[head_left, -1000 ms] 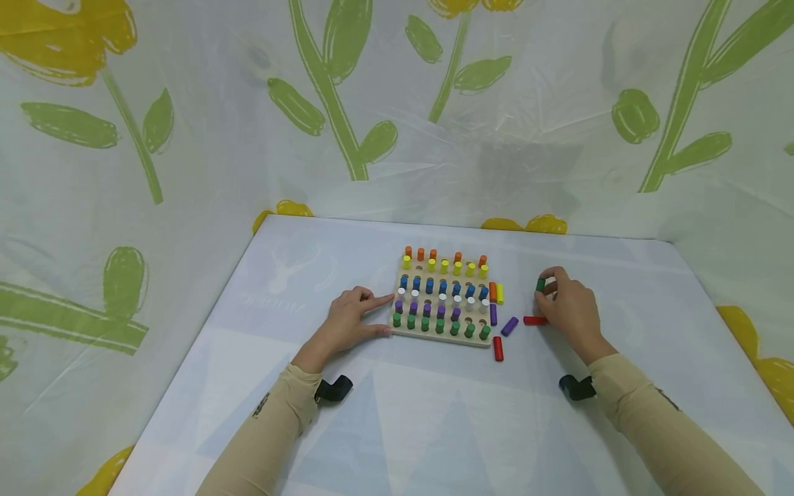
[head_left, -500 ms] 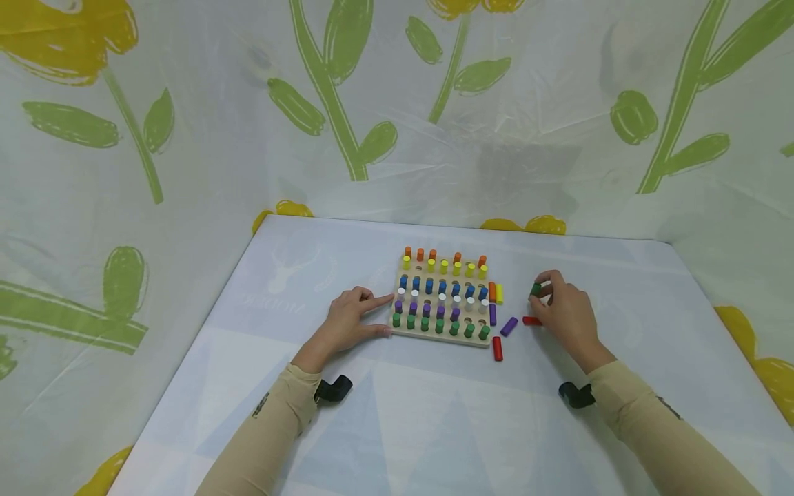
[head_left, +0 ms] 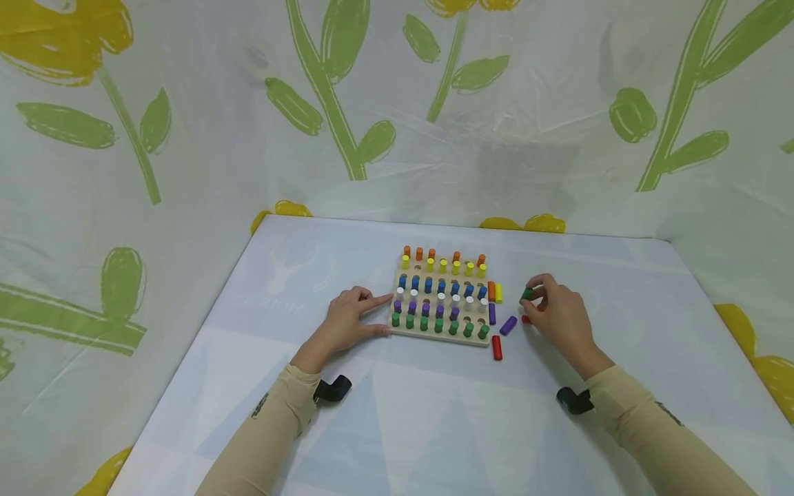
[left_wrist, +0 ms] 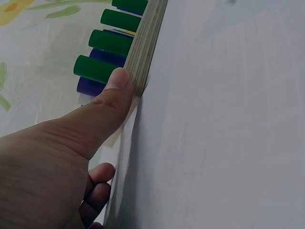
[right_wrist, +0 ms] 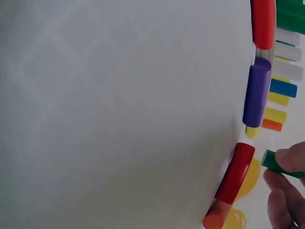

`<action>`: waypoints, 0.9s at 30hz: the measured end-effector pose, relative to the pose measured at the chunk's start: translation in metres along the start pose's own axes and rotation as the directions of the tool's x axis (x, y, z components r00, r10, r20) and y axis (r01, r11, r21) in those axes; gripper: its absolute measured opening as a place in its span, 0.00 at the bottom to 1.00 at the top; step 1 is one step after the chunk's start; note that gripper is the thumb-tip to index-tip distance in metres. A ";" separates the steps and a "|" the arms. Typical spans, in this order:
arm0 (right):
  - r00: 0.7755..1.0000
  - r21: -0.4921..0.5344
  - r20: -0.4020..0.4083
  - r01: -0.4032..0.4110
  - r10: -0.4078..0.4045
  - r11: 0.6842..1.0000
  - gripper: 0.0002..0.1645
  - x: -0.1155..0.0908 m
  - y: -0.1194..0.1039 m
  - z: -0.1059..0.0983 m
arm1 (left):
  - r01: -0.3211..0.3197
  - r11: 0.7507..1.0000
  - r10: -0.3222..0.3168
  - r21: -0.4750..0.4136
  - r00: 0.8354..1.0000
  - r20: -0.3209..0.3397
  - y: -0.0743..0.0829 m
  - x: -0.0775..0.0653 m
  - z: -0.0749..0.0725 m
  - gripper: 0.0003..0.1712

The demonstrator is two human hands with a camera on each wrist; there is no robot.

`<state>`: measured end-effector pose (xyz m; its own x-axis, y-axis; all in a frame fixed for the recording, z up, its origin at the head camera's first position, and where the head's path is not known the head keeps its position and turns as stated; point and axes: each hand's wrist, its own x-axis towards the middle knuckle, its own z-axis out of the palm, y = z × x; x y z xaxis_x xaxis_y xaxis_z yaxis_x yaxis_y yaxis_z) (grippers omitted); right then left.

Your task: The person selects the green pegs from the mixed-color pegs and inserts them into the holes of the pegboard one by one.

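Note:
A wooden pegboard point(head_left: 443, 337) lies in the middle of the head view, with rows of orange, yellow, blue, white, purple and green pegs standing in it. At its left side my left hand point(head_left: 349, 320) reaches out a straight index finger and thumb, their tips at the board's edge. In the left wrist view the thumb point(left_wrist: 112, 102) presses on the corner beside a green peg in the board. My right hand point(head_left: 563, 320) pinches a loose green peg point(head_left: 526, 293) between thumb and fingers, tilted and right of the board; the right wrist view shows the peg's end point(right_wrist: 269, 160) sticking out.
Close along the board's right side lie an orange peg point(head_left: 491, 291), a yellow peg point(head_left: 499, 293) and a purple peg point(head_left: 493, 314). Another purple peg point(head_left: 509, 326) and a red peg point(head_left: 497, 348) lie nearby. A second red peg point(head_left: 524, 319) is partly covered by the right hand.
My right hand has moved left and slightly nearer, bringing the green peg toward the board and tilting it. The left hand has stayed at the board's left edge.

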<state>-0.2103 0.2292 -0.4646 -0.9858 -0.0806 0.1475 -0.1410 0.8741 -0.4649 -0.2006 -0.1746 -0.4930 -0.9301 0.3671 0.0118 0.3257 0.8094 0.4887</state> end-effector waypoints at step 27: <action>0.984 0.023 -0.015 0.176 -0.176 0.984 0.20 -0.014 -0.020 0.009 | -0.016 1.000 0.016 0.007 1.000 -0.016 -0.003 0.001 0.003 0.41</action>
<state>-0.1946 0.2087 -0.4656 -0.9440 -0.2259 0.2405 -0.3148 0.8349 -0.4516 -0.2017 -0.1752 -0.4967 -0.9274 0.3725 0.0335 0.3415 0.8068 0.4821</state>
